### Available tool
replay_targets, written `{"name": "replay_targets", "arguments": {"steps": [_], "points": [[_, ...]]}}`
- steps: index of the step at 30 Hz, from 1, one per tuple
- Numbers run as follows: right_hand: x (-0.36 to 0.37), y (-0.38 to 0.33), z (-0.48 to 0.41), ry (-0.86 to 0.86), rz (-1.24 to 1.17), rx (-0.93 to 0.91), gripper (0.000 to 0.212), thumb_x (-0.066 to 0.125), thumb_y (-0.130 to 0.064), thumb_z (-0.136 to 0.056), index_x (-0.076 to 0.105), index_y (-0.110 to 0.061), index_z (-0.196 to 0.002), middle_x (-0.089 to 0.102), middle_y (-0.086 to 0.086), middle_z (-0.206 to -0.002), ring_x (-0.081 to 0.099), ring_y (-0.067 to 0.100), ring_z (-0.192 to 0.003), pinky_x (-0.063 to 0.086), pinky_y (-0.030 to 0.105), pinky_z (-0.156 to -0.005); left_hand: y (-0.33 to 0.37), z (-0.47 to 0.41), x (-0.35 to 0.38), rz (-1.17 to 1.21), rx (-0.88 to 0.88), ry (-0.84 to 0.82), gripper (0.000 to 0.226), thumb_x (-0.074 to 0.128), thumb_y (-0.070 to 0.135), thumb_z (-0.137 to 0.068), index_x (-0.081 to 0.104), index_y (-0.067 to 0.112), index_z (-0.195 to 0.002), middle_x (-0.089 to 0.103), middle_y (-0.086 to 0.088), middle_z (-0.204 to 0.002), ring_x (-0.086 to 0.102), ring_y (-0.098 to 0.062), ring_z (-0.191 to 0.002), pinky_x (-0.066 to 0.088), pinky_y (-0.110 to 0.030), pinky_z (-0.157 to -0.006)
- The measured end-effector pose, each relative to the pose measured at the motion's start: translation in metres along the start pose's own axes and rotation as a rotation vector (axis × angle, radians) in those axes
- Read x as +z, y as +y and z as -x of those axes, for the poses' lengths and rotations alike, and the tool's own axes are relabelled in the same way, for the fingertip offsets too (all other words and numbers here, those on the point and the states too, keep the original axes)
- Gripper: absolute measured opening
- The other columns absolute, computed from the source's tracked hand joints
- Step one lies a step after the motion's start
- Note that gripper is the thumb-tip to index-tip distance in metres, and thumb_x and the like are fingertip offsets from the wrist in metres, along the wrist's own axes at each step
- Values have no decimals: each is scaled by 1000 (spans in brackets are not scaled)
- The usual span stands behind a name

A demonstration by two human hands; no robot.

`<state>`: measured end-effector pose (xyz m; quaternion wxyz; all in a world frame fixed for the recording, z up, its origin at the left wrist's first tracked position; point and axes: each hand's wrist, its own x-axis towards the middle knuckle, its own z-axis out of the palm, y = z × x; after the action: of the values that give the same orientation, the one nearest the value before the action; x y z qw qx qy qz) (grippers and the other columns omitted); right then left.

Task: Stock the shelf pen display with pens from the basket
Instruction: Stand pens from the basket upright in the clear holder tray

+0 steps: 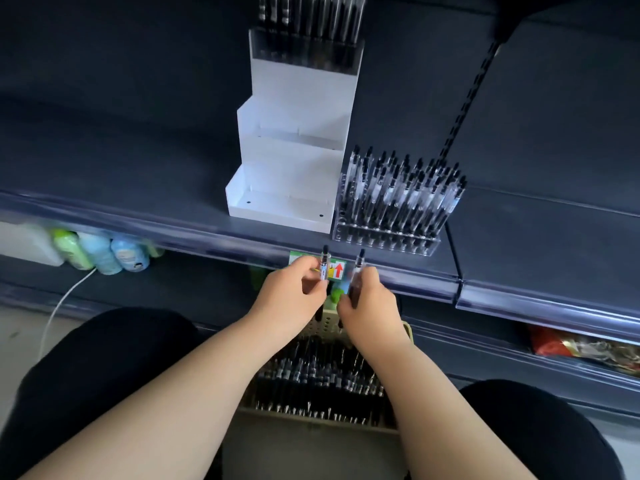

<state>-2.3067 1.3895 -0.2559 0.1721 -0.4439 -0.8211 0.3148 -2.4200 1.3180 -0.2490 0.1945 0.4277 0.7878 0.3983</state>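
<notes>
— What lies nearest?

— The basket (407, 330), on the floor between the person's dark-clad knees. It holds a thick layer of loose pens (318, 379), lying side by side, dark-barrelled with metal tips.

— And the hands?

— Both are raised above the far end of the basket, close together, just in front of the shelf edge (207, 233). The left hand (294, 289) pinches one pen (325, 266) upright between thumb and fingers, its black end up. The right hand (369, 303) is curled round a second pen (358, 268), also upright; whether it holds more than one, I cannot tell.

— What is behind them?

— A label with a red arrow (338, 270) on the shelf rail. On the lower shelf to the left stand green and blue bottles (100, 251), with a white cable (65, 306) running down beside them.

— And on the shelf itself?

— A clear rack (384, 239) near the front edge, its rows filled with upright rack pens (405, 192) leaning slightly right. Touching its left side is a white stepped display (294, 161); its lower tiers show only bare white. Only the top tier, farthest back, holds display pens (308, 26).
</notes>
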Motion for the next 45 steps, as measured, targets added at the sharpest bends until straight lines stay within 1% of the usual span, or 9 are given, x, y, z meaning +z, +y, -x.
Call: {"name": "replay_targets", "arguments": {"steps": [3,8,11,15,17,20,30,39,45], "points": [[-18,-17,-6,106,-119,-29,26,54,-11,-88,29,-15,-94,52,-1,-69,55,16,-60,45,32,-51,10,-8,-13,82,84,72,25,61,23,-88,60,23,-114,67,13,-103,62,-3,-94,49,-18,-82],[-53,-42,-28,257,-288,-114,21,51,-19,-92,31,-15,-91,62,7,-79,63,20,-64,53,42,-55,25,-38,-22,319,176,240,17,61,16,-88,60,24,-103,67,12,-96,62,4,-83,46,-4,-71],[-74,-57,-52,322,-321,-183,15,43,-27,-95,38,-16,-86,66,10,-78,63,29,-67,50,50,-59,34,-69,-21,323,283,298,17,59,16,-89,59,23,-105,68,8,-96,64,-1,-86,51,-14,-77],[-100,-75,-88,441,-141,-321,22,50,-34,-92,41,-24,-75,63,0,-77,60,18,-69,49,32,-64,46,-105,-20,389,393,341,18,60,13,-89,57,23,-104,68,6,-94,65,-5,-87,50,-14,-80],[-106,-76,-101,472,-156,-395,16,58,-27,-89,43,-26,-84,60,-8,-72,60,9,-67,47,20,-61,50,-117,-19,409,416,356,17,61,11,-89,58,21,-101,67,8,-91,64,-3,-84,47,-9,-76],[-103,-73,-111,507,-166,-458,32,66,-18,-85,39,-30,-97,54,-15,-65,56,0,-67,44,10,-60,51,-127,-16,445,417,367,14,61,12,-88,59,19,-100,66,9,-90,64,-3,-82,47,-10,-76],[-96,-65,-134,540,-132,-457,19,60,-26,-90,41,-26,-93,53,-20,-68,54,-2,-70,39,3,-57,53,-134,-8,392,478,386,19,57,30,-82,59,28,-101,66,14,-89,64,-4,-81,49,-14,-75],[-108,-64,-138,593,-231,-418,28,63,-26,-87,40,-40,-89,57,-10,-75,63,11,-66,52,28,-63,52,-128,-17,376,441,436,20,54,32,-81,56,36,-101,65,15,-90,62,-5,-81,48,-12,-75],[-102,-63,-139,621,-122,-458,27,68,-23,-84,49,-32,-101,54,-18,-69,57,1,-68,44,7,-60,50,-127,-19,382,410,432,22,54,33,-81,58,33,-103,66,14,-90,62,-7,-80,49,-15,-75]]}}
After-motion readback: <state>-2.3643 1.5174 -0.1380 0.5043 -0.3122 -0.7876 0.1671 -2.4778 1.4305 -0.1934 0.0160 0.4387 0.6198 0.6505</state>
